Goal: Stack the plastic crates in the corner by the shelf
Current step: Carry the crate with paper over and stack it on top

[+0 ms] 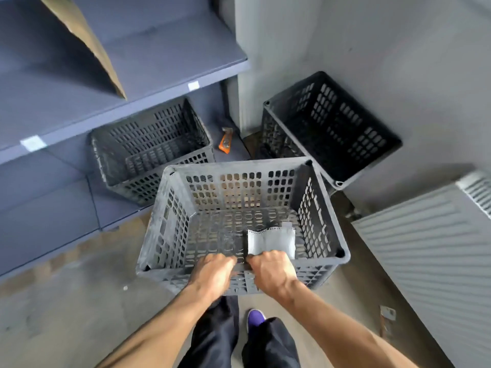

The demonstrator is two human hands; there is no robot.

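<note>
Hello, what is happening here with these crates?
A person holds a grey plastic crate by its near rim with the left hand and right hand. A pale packet lies inside it. Ahead, one black crate stands in the corner, and another crate sits on the low shelf. Nothing is stacked yet.

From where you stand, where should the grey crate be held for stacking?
Both hands, left and right, crowd the near rim of the grey crate. Probably better: take the two short side rims from outside, so this wide, open crate hangs level.
</note>
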